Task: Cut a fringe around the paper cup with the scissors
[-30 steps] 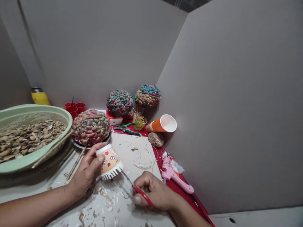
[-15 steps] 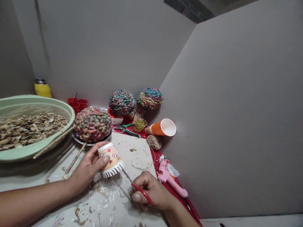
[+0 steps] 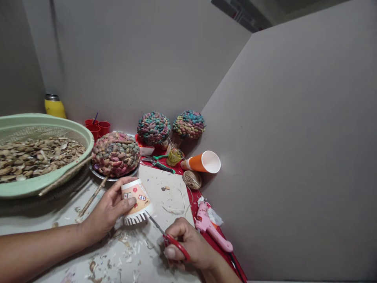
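My left hand [image 3: 108, 208] grips a small paper cup [image 3: 137, 198] with printed pictures, its slit edge pointing down. White fringe-like strips run along that lower edge. In my right hand [image 3: 188, 243] are red-handled scissors [image 3: 178, 245], with the fingers through the loops. Their blades reach up and left to the cup's lower right edge, by the strips. Behind my left hand, a round bundle covered in coloured shells or pods [image 3: 116, 155] rests on a metal dish, and a stick [image 3: 92, 198] extends from it towards me.
A green basket [image 3: 67, 122] of brown shells stands left. Two coloured round bundles [image 3: 153, 127], red cups [image 3: 93, 130], pliers [image 3: 163, 167], an orange cup [image 3: 198, 162] and twine [image 3: 192, 180] are farther back. A pink glue gun [image 3: 213, 230] lies right. Paper scraps [image 3: 129, 259] litter the table.
The cup has turned slightly in my left hand, and the scissor tips have shifted a little left and down along its edge. The view has moved slightly.
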The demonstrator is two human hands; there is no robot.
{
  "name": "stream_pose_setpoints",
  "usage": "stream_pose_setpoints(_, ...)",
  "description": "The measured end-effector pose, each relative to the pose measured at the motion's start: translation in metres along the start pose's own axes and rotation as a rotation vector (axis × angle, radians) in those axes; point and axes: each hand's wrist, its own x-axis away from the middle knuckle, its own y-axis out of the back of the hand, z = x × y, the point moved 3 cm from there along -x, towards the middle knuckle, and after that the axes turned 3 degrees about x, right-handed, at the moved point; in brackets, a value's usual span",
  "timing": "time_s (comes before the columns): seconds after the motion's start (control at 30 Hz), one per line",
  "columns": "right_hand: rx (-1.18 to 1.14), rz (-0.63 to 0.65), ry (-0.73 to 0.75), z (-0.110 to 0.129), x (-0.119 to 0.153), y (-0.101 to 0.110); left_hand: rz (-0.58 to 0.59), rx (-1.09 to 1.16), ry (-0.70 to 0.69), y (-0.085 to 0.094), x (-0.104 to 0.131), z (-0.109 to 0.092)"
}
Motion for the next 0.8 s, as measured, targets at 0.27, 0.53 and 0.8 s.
stream_pose_setpoints(0.27, -0.005, 0.045, -0.041, -0.0006, 0.0016, -0.0031, 0.015, -0.034, 0.013, 0.0011, 0.002, 0.0023)
stream_pose_setpoints(0.53, 0.028, 0.019, -0.033, 0.0019, 0.001, -0.0058, 0.04, -0.035, 0.01, -0.0019, 0.0033, -0.0001)
stream_pose_setpoints(0.8, -0.001, 0.041, -0.049, 0.003, 0.0016, -0.0076, 0.01, -0.055, -0.009, -0.0032, 0.0031, 0.0)
